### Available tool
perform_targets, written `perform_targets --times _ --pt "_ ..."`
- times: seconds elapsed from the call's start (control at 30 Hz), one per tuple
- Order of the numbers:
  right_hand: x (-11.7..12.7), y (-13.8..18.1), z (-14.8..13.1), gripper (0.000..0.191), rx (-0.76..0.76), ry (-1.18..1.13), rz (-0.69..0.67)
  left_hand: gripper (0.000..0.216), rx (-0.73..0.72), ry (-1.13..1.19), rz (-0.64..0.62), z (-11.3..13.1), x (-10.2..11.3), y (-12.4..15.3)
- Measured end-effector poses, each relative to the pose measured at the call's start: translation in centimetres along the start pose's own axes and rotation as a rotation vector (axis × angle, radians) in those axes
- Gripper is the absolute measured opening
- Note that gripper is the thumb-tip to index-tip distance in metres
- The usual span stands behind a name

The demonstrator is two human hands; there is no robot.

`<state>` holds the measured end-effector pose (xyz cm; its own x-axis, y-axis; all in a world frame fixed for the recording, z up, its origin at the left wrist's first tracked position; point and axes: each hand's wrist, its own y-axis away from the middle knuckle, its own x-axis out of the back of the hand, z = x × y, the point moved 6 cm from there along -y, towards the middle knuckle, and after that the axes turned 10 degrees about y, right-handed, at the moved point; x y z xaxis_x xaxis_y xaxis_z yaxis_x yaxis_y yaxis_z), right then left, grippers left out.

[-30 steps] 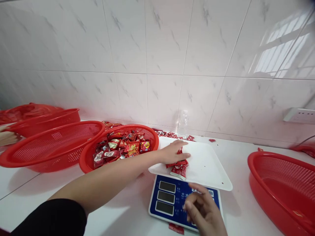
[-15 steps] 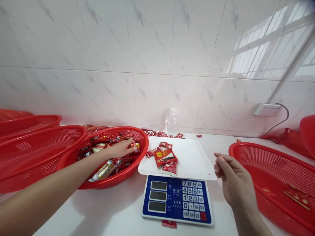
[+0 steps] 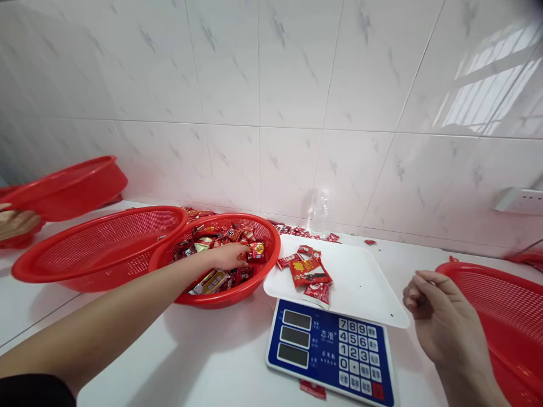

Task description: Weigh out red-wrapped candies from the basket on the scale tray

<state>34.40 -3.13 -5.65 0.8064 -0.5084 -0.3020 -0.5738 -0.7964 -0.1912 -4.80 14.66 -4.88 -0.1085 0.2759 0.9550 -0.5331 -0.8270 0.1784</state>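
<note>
My left hand is down in a red plastic basket of wrapped snacks. Its fingers curl in among the packets, beside a pink and gold packet; what they grip is hidden. A gold-wrapped bar lies below my wrist. My right hand hovers off the right edge of the white scale tray, fingers curled in with the thumb against them and nothing visible in them. On the tray sit several small red packets around a larger red and yellow packet. The blue scale panel faces me.
Another red basket stands to the left, and one to the right. At far left a co-worker's hand is at a tilted red basket. A clear bottle and loose packets line the wall. A power strip is on the wall.
The view has turned left, so things sit further right. My left fingers have curled in more among the packets. The far-left basket now appears raised and tilted, with another person's hand at it.
</note>
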Motion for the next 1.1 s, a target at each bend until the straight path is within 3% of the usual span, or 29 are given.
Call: perform_targets --times 0.2,0.43,0.63,0.83,1.1 --pt "-1.0 2.3 0.9 0.02 0.042 0.126 -0.061 0.034 0.015 -0.025 -0.072 0.0 -1.3 -0.2" --pt "-0.5 4.6 3.7 0.03 0.048 0.373 0.036 0.033 -0.045 0.153 -0.17 1.9 -2.7 0.3" --pt "-1.0 5.8 2.8 0.035 0.03 0.514 0.033 0.036 0.031 0.117 -0.245 2.9 -2.8 0.2" --pt "-1.9 6.7 1.9 0.035 0.048 0.626 -0.005 0.03 0.039 0.185 -0.241 2.7 -2.9 0.0" --pt "-2.4 6.2 2.8 0.034 0.185 0.756 -0.11 0.039 0.078 0.252 -0.219 2.4 -3.3 0.1"
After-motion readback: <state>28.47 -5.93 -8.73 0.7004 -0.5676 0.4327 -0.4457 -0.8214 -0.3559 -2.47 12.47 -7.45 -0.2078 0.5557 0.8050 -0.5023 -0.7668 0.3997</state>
